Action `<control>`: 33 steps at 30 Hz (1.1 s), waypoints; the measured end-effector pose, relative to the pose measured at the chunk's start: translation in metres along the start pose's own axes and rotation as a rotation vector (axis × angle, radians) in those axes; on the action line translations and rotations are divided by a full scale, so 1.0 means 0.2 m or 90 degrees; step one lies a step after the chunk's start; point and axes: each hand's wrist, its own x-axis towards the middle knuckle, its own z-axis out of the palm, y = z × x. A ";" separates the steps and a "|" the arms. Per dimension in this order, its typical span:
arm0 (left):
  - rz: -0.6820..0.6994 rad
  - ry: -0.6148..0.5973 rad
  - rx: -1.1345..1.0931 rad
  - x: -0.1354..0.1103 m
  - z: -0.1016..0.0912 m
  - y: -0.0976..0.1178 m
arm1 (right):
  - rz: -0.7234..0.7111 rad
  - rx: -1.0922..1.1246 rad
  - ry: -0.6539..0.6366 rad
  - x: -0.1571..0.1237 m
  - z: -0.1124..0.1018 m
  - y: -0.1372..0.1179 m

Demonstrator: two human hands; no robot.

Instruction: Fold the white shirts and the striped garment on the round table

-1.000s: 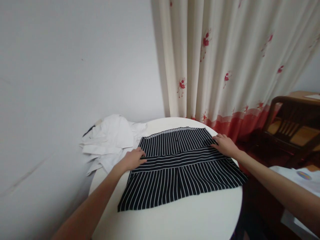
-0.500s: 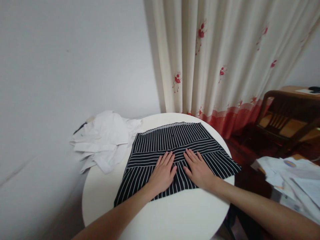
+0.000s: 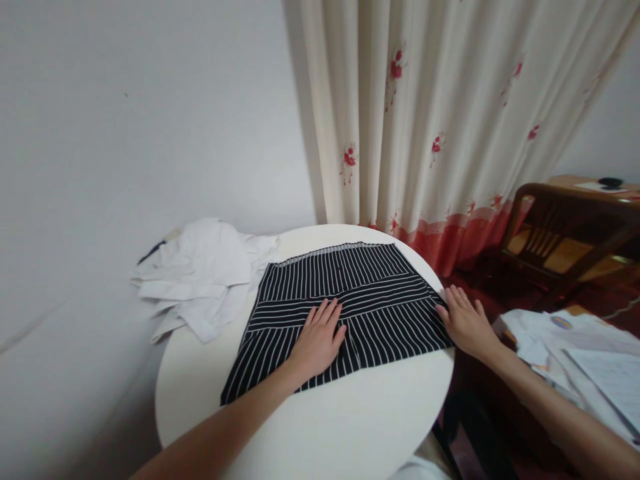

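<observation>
A black garment with white stripes [image 3: 385, 327] lies spread flat on a round white table [image 3: 350, 427]. Across its middle runs a band whose stripes go crosswise to the rest. My left hand [image 3: 317, 340] rests palm down on the garment, left of its centre, fingers stretched out and holding nothing. At the garment's right edge, by the rim of the table, my right hand [image 3: 467, 320] lies flat with its fingers extended. Whether its palm presses on cloth or table there is hidden.
Crumpled white clothing [image 3: 200, 267] is heaped on the table's left side, against the wall [image 3: 150, 120]. Behind the table hangs a floral curtain [image 3: 415, 133]. To the right are a wooden chair [image 3: 520, 200] and a pile of white cloth and papers [image 3: 540, 340].
My right hand has slid from the middle of the striped garment out to its right edge. My left hand stays on the cloth. The view has shifted slightly.
</observation>
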 end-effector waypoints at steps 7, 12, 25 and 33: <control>0.014 -0.019 0.007 0.06 -0.04 0.17 | -0.167 0.147 0.036 0.06 -0.05 -0.53; 0.026 -0.024 -0.007 0.06 0.04 0.26 | -0.300 0.194 -0.019 -0.05 0.08 -0.85; -0.067 -0.036 0.071 -0.20 -0.07 0.03 | -0.281 0.091 -0.065 -0.12 0.07 -0.80; -0.177 0.028 0.205 -0.74 -0.16 -0.36 | -0.271 0.096 -0.070 -0.12 0.08 -0.79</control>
